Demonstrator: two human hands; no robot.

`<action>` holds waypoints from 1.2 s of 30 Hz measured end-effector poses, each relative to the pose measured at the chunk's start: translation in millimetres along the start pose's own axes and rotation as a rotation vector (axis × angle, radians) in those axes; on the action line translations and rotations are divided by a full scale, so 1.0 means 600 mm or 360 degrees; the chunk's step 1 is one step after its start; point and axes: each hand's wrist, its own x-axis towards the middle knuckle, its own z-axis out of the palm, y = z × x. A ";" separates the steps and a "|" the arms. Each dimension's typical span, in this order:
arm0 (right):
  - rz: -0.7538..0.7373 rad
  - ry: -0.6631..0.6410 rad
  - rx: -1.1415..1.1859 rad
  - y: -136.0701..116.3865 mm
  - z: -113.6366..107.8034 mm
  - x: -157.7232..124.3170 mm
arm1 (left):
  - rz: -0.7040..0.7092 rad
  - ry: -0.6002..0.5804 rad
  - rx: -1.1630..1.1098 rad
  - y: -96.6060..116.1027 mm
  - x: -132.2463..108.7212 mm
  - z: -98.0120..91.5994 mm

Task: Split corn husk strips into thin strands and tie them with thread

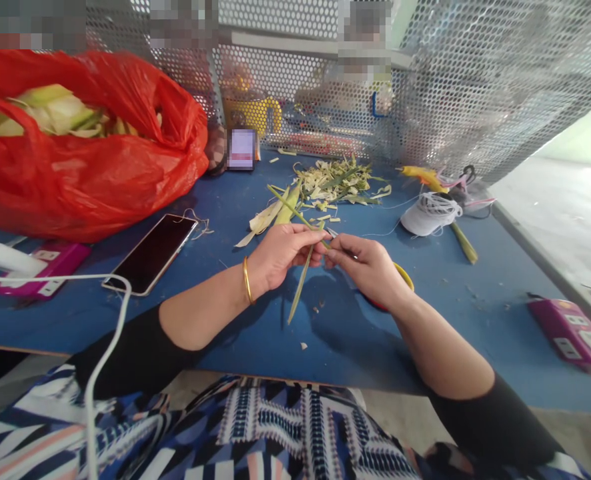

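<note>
Narrow green corn husk strips (299, 288) are pinched between the thumb and fingers of my left hand (285, 253). One strip slants up to the left and another hangs toward me. My right hand (368, 263) is closed close beside it, fingertips almost touching the strips. Scissors lie in my right hand; a yellow and red handle (404, 277) shows behind the palm and a bit of blade (331, 233) peeks out at the fingers. Whether the right fingertips also grip a strip, I cannot tell. Wider husk pieces (289, 205) lie just beyond my left hand.
A heap of husk scraps (335, 181) lies at the back. To the left are a red plastic bag (125, 180) of husks, a phone (150, 255) and a purple power strip (65, 257). White thread (430, 215) and another purple power strip (570, 331) are right. Perforated metal panels stand behind.
</note>
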 end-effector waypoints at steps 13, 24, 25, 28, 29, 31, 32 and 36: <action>-0.0004 0.0139 -0.0207 -0.008 0.006 -0.009 | 0.0000 -0.0015 -0.0018 -0.007 0.008 -0.004; -0.0014 0.0036 -0.0184 -0.017 0.003 -0.008 | -0.0048 0.0106 -0.0081 -0.014 0.007 0.004; -0.0026 0.0025 -0.0171 -0.018 0.003 -0.008 | -0.0039 0.0122 -0.0084 -0.017 0.007 0.005; -0.0071 0.0006 -0.0147 -0.020 0.004 -0.009 | -0.0013 0.0159 -0.0099 -0.022 0.008 0.007; -0.0081 0.0001 -0.0148 -0.021 0.004 -0.009 | -0.0016 0.0165 -0.0110 -0.022 0.009 0.007; -0.0072 0.0007 -0.0159 -0.021 0.004 -0.009 | -0.0049 0.0145 -0.0135 -0.020 0.010 0.004; -0.0049 0.0023 -0.0166 -0.020 0.002 -0.009 | -0.0071 0.0121 -0.0144 -0.017 0.010 0.003; 0.0116 0.0175 -0.0105 -0.009 -0.003 -0.005 | -0.0177 0.0012 -0.0169 -0.003 0.011 -0.005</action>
